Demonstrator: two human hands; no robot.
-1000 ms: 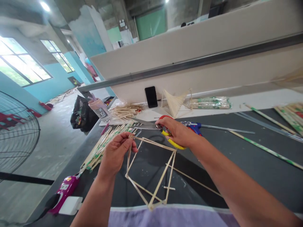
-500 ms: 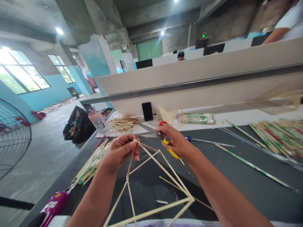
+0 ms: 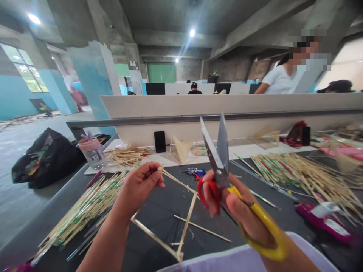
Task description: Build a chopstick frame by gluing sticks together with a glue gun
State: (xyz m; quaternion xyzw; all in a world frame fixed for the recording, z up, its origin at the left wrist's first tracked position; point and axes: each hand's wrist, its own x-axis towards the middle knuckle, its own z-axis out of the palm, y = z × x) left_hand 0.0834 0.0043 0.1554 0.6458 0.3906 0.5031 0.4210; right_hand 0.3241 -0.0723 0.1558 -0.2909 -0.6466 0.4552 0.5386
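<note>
In the head view, a frame of thin wooden sticks (image 3: 187,223) is being held at one corner by the left hand (image 3: 144,182), whose thumb and fingertips are being pressed together in a close pinch on the joint. The rest of the frame is reaching rightward and down from that pinch, over the dark tabletop (image 3: 159,217), and part of its left side is being hidden by the left forearm (image 3: 113,230). A pair of scissors (image 3: 219,175) is being gripped by the right hand (image 3: 240,210), which is being curled about the red and yellow handles, the blades being spread apart and pointed upward. The frame's right corner is showing just left of the red handle; with the overlap, whether the two are touching cannot quite be told. A loose stick (image 3: 208,231) is lying below the right hand, being crossed by one side of the frame. Beyond the hands, a blue glue gun (image 3: 200,172) is lying, and a dark phone (image 3: 160,141) is being propped against the white partition (image 3: 155,105)
</note>
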